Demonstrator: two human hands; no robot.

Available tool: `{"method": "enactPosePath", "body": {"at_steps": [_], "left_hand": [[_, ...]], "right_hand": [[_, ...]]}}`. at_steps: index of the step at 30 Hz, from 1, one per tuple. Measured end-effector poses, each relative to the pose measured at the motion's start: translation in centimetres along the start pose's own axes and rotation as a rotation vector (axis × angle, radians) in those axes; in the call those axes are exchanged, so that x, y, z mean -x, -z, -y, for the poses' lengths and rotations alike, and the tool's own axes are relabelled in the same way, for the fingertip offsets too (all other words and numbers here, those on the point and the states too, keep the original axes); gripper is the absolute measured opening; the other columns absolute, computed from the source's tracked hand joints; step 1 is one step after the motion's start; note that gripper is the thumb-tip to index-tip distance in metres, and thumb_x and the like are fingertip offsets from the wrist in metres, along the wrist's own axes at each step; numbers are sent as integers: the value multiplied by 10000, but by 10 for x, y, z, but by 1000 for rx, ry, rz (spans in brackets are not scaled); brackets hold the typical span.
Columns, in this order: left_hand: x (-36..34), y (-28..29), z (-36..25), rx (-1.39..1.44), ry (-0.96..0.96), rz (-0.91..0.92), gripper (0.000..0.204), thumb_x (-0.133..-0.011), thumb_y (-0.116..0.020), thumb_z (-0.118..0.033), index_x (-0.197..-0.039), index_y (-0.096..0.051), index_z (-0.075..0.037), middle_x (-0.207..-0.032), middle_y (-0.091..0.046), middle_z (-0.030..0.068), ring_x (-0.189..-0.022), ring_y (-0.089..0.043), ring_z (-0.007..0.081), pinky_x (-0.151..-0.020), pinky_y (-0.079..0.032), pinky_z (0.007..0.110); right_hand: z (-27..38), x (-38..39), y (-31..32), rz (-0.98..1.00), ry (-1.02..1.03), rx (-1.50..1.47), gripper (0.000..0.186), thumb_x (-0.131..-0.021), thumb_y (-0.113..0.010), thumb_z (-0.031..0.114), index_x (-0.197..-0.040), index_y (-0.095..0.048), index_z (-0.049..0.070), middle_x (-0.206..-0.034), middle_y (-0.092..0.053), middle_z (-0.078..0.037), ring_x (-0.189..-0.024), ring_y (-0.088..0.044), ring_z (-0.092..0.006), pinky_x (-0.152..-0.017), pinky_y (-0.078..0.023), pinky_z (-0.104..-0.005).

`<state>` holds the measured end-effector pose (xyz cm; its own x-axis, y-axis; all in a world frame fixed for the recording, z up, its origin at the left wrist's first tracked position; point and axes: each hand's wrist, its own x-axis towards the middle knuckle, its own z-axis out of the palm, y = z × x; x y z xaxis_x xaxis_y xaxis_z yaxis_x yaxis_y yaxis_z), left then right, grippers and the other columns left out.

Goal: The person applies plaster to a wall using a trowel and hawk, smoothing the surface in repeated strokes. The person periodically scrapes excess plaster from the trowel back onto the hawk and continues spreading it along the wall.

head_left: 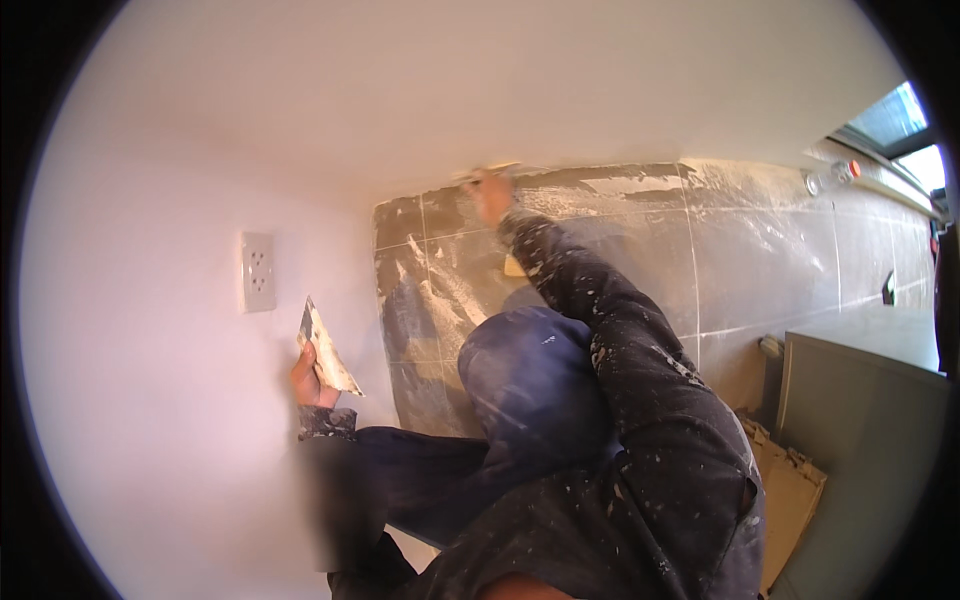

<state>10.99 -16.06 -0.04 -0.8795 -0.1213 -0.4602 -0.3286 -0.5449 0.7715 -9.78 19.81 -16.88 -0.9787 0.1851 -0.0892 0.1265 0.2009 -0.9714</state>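
My left hand point(310, 380) grips a wide putty knife point(330, 350) beside the white wall, below and right of the outlet. Pale putty covers part of its triangular blade, which points up. My right hand point(490, 197) reaches out to the foot of the wall ahead, where the wall meets the tiled floor. It is smeared by motion but looks closed around a second putty knife point(508, 167). Only a thin, pale blade edge shows against the wall; the handle is hidden by the hand. Both dark sleeves are spattered with white.
A white wall outlet point(258, 271) is on the left wall. Grey floor tiles point(640, 260) carry white smears and dust. At right are a grey cabinet-like box point(860, 420), a flattened brown cardboard piece point(790, 490) and a clear bottle point(832, 178) near the window. My bent knee point(535, 375) is between my arms.
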Motion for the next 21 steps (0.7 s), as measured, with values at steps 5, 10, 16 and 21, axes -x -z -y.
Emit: {"method": "enactPosePath", "body": {"at_steps": [5,10,16,21], "left_hand": [[-6,-2,6,-3,-38,-79,287,-935,-616,-244,-1137,-570,-45,-895,-653,79,-728,-640,191,-640,-554,339],[-5,6,0,17,25,98,383,-911,-641,-184,-1237,-538,-11,-1087,-649,87,-956,-633,202,-873,-516,348],[-3,-39,7,13,-43,-95,300,-951,-592,-250,-1178,-573,-55,-956,-654,67,-814,-636,185,-712,-537,338],[-18,-82,2,172,12,194,322,-985,-520,-254,-1235,-547,-53,-1089,-645,89,-955,-626,221,-842,-509,387]], "right_hand": [[8,21,-43,39,-544,-1140,524,-881,-541,-1,-1337,-287,-49,-1151,-543,-236,-1003,-629,-315,-748,-615,-351],[-63,1,2,-252,-702,-1263,394,-859,-642,143,-1174,-527,-62,-1069,-622,-214,-979,-633,-357,-838,-530,-401],[-51,-4,68,-19,42,154,429,-832,-680,150,-1195,-565,-48,-1033,-676,-185,-1084,-593,-326,-928,-478,-441],[34,46,94,164,-262,-741,741,-802,-657,55,-1440,-293,-41,-1067,-634,-146,-1025,-597,-228,-843,-513,-341]]}}
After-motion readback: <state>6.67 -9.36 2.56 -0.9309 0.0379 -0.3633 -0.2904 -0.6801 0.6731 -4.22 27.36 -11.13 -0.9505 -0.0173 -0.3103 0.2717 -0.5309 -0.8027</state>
